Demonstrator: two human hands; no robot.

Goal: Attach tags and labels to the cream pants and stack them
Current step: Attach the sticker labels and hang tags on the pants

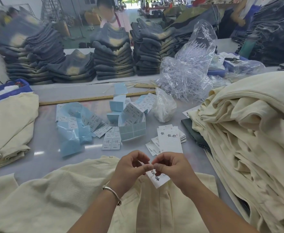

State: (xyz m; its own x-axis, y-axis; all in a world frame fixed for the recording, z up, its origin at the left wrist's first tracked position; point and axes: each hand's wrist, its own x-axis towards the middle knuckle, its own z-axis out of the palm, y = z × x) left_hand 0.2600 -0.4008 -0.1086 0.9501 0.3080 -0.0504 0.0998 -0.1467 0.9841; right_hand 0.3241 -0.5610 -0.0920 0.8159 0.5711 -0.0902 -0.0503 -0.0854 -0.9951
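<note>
white tag (pixel 158 178) is pinched by left hand (pixel 131 167) and right hand (pixel 170 167) | held over cream pants (pixel 70 190)

Both forearms are reaching in from the six o'clock edge and converging toward the middle. The left hand (pixel 131 167) is sitting at the nine o'clock side of the meeting point, fingers curled, thumb and forefinger pinching — a silver bangle is circling its wrist. The right hand (pixel 173 167) is mirroring it at three o'clock, fingers curled inward, its fingertips (pixel 156 166) touching the left's at the centre — both are pinching something small.
</note>
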